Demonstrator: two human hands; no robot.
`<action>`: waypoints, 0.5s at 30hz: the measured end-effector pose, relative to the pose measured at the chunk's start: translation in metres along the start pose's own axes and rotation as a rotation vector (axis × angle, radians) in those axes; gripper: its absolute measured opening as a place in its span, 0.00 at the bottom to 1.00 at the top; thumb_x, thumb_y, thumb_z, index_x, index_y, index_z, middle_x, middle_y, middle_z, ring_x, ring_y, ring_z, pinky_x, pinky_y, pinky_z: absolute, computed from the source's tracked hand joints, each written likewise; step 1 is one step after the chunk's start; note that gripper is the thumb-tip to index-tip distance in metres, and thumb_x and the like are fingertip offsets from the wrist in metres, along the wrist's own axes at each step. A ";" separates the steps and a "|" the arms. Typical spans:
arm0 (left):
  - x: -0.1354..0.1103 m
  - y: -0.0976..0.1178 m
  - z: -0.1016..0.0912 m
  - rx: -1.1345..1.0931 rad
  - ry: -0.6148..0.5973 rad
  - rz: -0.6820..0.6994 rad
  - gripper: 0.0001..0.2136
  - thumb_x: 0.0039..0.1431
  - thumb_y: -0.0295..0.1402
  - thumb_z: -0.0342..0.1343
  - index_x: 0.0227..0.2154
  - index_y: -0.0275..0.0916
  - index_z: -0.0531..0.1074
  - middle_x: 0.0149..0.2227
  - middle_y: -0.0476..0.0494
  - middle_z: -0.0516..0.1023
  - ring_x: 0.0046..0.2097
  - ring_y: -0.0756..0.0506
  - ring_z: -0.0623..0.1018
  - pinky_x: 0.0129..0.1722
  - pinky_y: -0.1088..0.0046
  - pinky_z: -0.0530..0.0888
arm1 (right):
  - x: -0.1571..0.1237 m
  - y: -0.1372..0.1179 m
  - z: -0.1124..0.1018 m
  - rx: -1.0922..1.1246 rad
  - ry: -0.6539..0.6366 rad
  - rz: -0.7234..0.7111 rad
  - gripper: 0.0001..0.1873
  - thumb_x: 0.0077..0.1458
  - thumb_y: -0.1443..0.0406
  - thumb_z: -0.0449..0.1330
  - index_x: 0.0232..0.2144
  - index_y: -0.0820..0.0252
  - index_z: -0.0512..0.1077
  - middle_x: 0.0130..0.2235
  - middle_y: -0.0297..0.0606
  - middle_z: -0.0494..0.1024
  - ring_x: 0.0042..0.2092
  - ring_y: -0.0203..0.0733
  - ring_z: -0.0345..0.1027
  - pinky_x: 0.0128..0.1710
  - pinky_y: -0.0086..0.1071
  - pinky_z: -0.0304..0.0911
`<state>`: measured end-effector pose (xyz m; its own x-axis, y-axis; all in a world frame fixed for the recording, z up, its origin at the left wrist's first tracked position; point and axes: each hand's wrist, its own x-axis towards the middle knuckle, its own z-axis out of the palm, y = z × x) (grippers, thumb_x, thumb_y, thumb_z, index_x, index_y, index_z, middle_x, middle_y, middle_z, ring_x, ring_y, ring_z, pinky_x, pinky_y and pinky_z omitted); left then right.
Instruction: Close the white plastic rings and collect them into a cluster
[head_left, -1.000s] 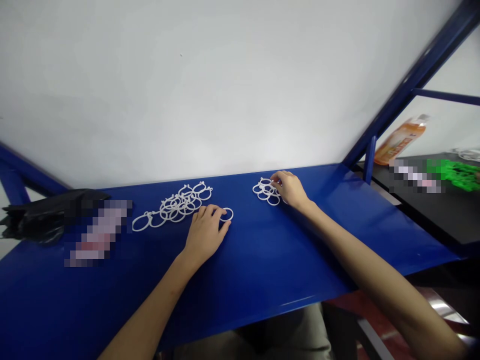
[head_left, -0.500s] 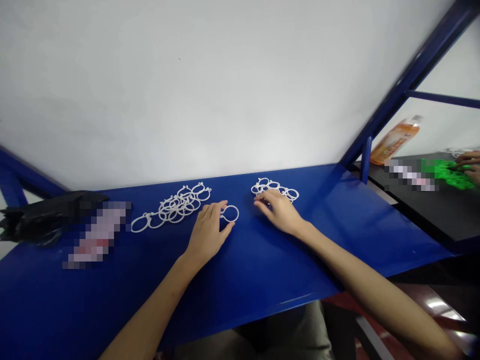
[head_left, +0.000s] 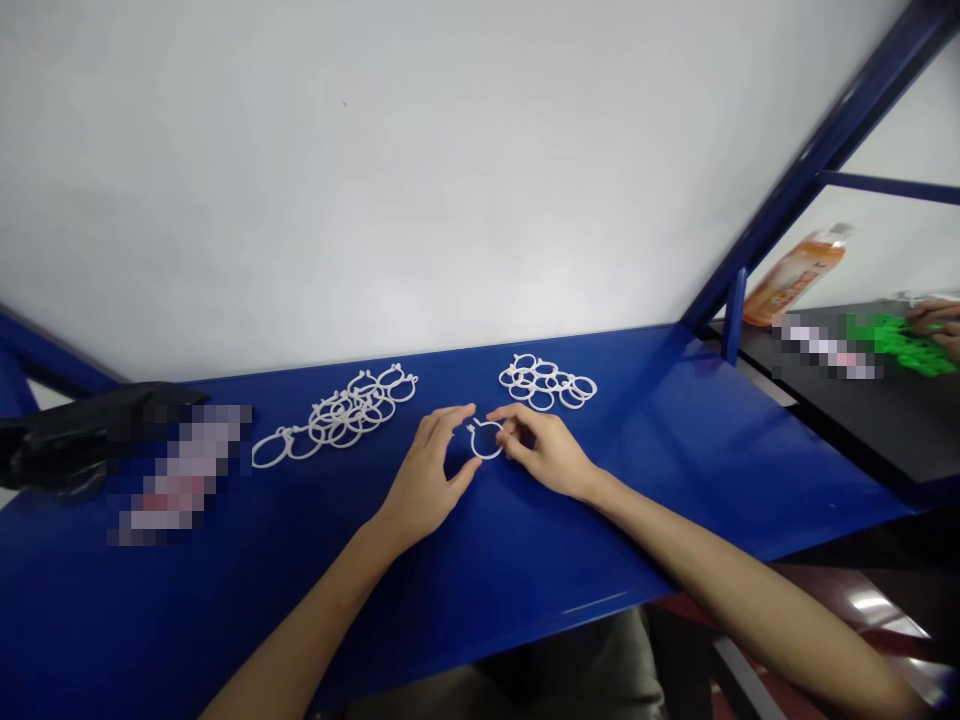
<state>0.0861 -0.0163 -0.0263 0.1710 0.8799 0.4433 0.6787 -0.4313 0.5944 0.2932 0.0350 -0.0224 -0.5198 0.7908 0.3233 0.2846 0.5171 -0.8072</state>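
Coming in close here, pinching the white ring (head_left: 486, 458) at its right side with the right hand (head_left: 559, 450), thumb and fingertips pressing together on the rim. Facing across from the other side with the left hand (head_left: 427, 490), holding thumb and fingers well apart, gripping nothing that shows. Not managing to tell about that left thumb: lying right by the lower left edge of the ring, perhaps touching, perhaps just short.

And looking at the line that matters: running sideways, from the right fingertips, across the ring, into the wide gap of the left hand. Sitting to the left of the right hand, just ahead of the left thumb, and so being nearer to the right, by plain contact. Showing no long axis, being round, but pointing two short ends up and to the left, towards the left fingertips. Seeming the crucial bearing, that one!

Holding all this at the blue counter (head_left: 525, 560), around its middle; not telling from this angle whether resting on the surface or hovering slightly above. Spotting a larger heap of rings (head_left: 360, 402) off beyond the left hand, and a smaller heap of rings (head_left: 551, 382) just behind the right.
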 end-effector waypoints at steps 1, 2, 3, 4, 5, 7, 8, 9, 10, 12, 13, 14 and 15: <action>0.001 0.001 0.001 -0.026 0.037 -0.065 0.22 0.60 0.31 0.57 0.57 0.45 0.64 0.55 0.41 0.73 0.51 0.44 0.76 0.49 0.63 0.76 | 0.000 0.000 0.000 0.000 0.015 0.014 0.11 0.64 0.65 0.55 0.48 0.57 0.71 0.29 0.30 0.75 0.29 0.34 0.70 0.32 0.29 0.66; 0.002 0.001 0.001 -0.052 0.060 -0.135 0.20 0.60 0.33 0.58 0.55 0.44 0.66 0.51 0.42 0.76 0.46 0.45 0.78 0.44 0.65 0.77 | 0.000 0.000 0.000 0.002 0.028 0.027 0.11 0.65 0.65 0.55 0.49 0.57 0.71 0.29 0.30 0.75 0.29 0.34 0.70 0.32 0.29 0.66; 0.003 0.002 0.001 -0.079 0.061 -0.201 0.16 0.60 0.35 0.57 0.51 0.43 0.69 0.47 0.43 0.78 0.40 0.46 0.78 0.38 0.68 0.77 | -0.001 0.000 0.000 0.005 0.040 0.035 0.11 0.65 0.64 0.55 0.49 0.57 0.71 0.30 0.30 0.75 0.29 0.34 0.70 0.32 0.29 0.66; 0.004 0.004 0.000 -0.104 0.040 -0.260 0.12 0.61 0.37 0.56 0.47 0.42 0.72 0.41 0.46 0.79 0.34 0.48 0.77 0.34 0.70 0.75 | -0.001 0.000 0.001 0.007 0.048 0.038 0.12 0.65 0.64 0.56 0.49 0.56 0.71 0.30 0.31 0.76 0.29 0.34 0.70 0.32 0.29 0.66; 0.005 0.005 -0.002 -0.125 0.004 -0.306 0.10 0.62 0.39 0.54 0.42 0.42 0.74 0.36 0.48 0.80 0.30 0.50 0.75 0.30 0.72 0.73 | -0.001 0.000 0.001 0.010 0.048 0.036 0.12 0.64 0.64 0.56 0.49 0.57 0.72 0.30 0.31 0.76 0.29 0.34 0.70 0.32 0.29 0.66; 0.007 0.008 -0.005 -0.154 -0.064 -0.354 0.12 0.64 0.42 0.51 0.34 0.42 0.75 0.28 0.52 0.78 0.24 0.51 0.71 0.25 0.74 0.68 | -0.002 -0.003 0.003 0.016 0.036 0.022 0.12 0.64 0.64 0.57 0.48 0.57 0.72 0.31 0.32 0.76 0.29 0.34 0.70 0.32 0.29 0.66; 0.007 0.009 -0.006 -0.159 -0.080 -0.362 0.14 0.65 0.43 0.50 0.31 0.42 0.75 0.25 0.54 0.76 0.23 0.52 0.69 0.25 0.75 0.66 | -0.002 -0.004 0.004 0.018 0.024 0.013 0.11 0.63 0.64 0.58 0.48 0.58 0.73 0.31 0.32 0.76 0.29 0.34 0.69 0.32 0.29 0.66; 0.007 0.010 -0.006 -0.158 -0.086 -0.362 0.15 0.65 0.44 0.49 0.29 0.42 0.74 0.23 0.54 0.74 0.22 0.52 0.68 0.25 0.75 0.65 | -0.003 -0.006 0.005 0.022 0.010 0.005 0.11 0.63 0.64 0.58 0.47 0.58 0.73 0.31 0.32 0.76 0.29 0.35 0.69 0.31 0.29 0.66; 0.007 0.010 -0.006 -0.151 -0.084 -0.357 0.16 0.65 0.44 0.49 0.28 0.41 0.73 0.23 0.55 0.73 0.23 0.52 0.68 0.25 0.75 0.65 | -0.004 -0.008 0.005 0.026 -0.004 -0.001 0.10 0.63 0.64 0.59 0.46 0.58 0.73 0.31 0.32 0.76 0.29 0.35 0.69 0.31 0.29 0.66; 0.006 0.009 -0.004 -0.117 -0.066 -0.324 0.15 0.65 0.43 0.49 0.27 0.41 0.72 0.23 0.54 0.72 0.25 0.51 0.69 0.28 0.74 0.66 | -0.006 -0.012 0.005 0.030 -0.027 -0.013 0.06 0.63 0.64 0.59 0.40 0.59 0.74 0.30 0.33 0.76 0.32 0.37 0.72 0.32 0.29 0.66; 0.005 0.009 -0.003 -0.096 -0.050 -0.292 0.15 0.66 0.41 0.49 0.27 0.41 0.72 0.24 0.54 0.72 0.26 0.51 0.70 0.29 0.73 0.66 | -0.007 -0.014 0.005 0.025 -0.041 -0.023 0.05 0.64 0.64 0.58 0.37 0.59 0.73 0.31 0.34 0.77 0.35 0.39 0.74 0.34 0.30 0.67; 0.004 0.008 -0.001 -0.077 -0.032 -0.249 0.14 0.66 0.40 0.49 0.27 0.41 0.71 0.25 0.53 0.71 0.27 0.50 0.70 0.31 0.73 0.67 | -0.009 -0.015 0.004 0.016 -0.056 -0.039 0.07 0.65 0.63 0.57 0.35 0.59 0.73 0.32 0.35 0.78 0.38 0.40 0.75 0.35 0.30 0.68; 0.002 0.007 0.000 -0.062 -0.017 -0.203 0.13 0.66 0.38 0.48 0.27 0.41 0.70 0.26 0.53 0.71 0.28 0.50 0.71 0.32 0.73 0.67 | -0.011 -0.016 0.003 0.001 -0.071 -0.060 0.08 0.66 0.63 0.56 0.35 0.58 0.72 0.35 0.37 0.79 0.41 0.41 0.76 0.37 0.30 0.68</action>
<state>0.0911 -0.0169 -0.0214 0.0477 0.9528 0.2997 0.6552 -0.2563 0.7107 0.2920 0.0175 -0.0146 -0.5918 0.7332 0.3349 0.2505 0.5622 -0.7882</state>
